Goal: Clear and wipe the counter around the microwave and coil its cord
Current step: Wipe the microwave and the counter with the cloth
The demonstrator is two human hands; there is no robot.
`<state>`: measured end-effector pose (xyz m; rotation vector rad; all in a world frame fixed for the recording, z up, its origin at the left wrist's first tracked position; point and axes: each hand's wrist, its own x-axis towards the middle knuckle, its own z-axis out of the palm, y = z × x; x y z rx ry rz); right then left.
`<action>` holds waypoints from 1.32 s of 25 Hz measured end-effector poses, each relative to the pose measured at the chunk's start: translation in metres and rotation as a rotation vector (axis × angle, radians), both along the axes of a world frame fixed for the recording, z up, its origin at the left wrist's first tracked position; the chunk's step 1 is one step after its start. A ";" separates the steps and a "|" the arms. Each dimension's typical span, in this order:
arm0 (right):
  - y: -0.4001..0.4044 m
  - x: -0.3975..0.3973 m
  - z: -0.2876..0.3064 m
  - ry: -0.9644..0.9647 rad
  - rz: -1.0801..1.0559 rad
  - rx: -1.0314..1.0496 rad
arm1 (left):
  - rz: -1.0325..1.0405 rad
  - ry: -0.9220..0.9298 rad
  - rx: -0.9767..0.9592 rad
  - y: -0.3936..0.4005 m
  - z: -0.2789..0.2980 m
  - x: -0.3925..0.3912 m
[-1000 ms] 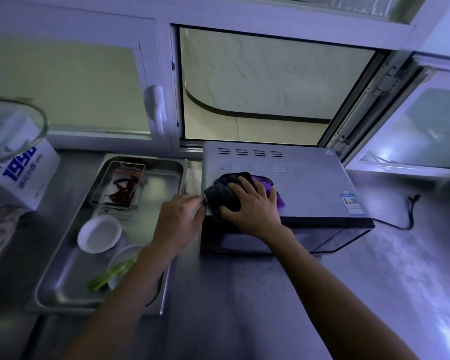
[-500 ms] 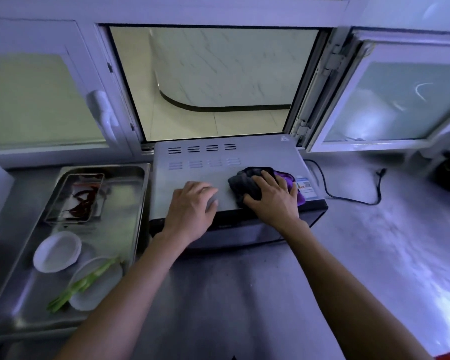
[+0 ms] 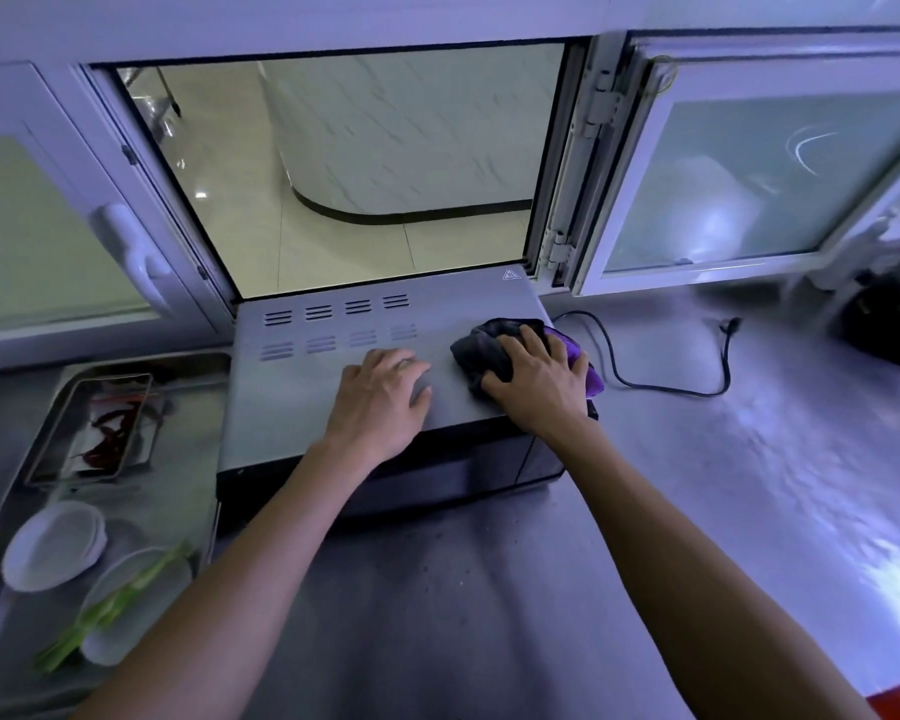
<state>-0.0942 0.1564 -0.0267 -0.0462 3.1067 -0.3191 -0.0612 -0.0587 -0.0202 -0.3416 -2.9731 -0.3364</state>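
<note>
Microwave [image 3: 333, 366]: centre of the frame, grey top facing up, on a steel counter [image 3: 749, 485].
Right hand [image 3: 539, 387]: at the microwave top's right edge, fingers curled over a bunched dark and purple cloth [image 3: 481, 348], pressing it down.
Left hand [image 3: 380, 402]: just left of the cloth, palm flat on the top, fingers relaxed, close together.
Cord [image 3: 661, 376]: right of centre, lying loose on the counter, plug free.
Tray [image 3: 198, 366]: lower left, holding dried chillies, two white dishes, green stalks.

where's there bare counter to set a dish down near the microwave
Bare steel in front of the microwave, between the forearms, and a wide stretch to its right past the cord. The left is crowded: the tray holds chilies, bowls and greens. Both hands and the cloth occupy the microwave top.
</note>
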 end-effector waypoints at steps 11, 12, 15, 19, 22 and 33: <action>-0.019 -0.063 -0.011 -0.042 0.070 0.041 | 0.076 -0.070 -0.040 -0.032 0.004 -0.060; -0.022 -0.070 -0.011 -0.042 0.071 0.039 | 0.081 -0.071 -0.046 -0.033 0.004 -0.067; -0.031 -0.092 -0.011 -0.043 0.079 0.037 | 0.073 -0.052 -0.027 -0.032 0.004 -0.084; -0.040 -0.124 -0.011 -0.028 0.089 0.036 | 0.069 -0.016 0.018 -0.034 -0.002 -0.102; -0.052 -0.143 -0.010 -0.031 0.105 0.036 | 0.072 0.001 0.038 -0.039 -0.006 -0.110; -0.125 -0.110 -0.013 -0.009 0.247 0.046 | 0.106 0.073 0.033 -0.114 -0.001 -0.059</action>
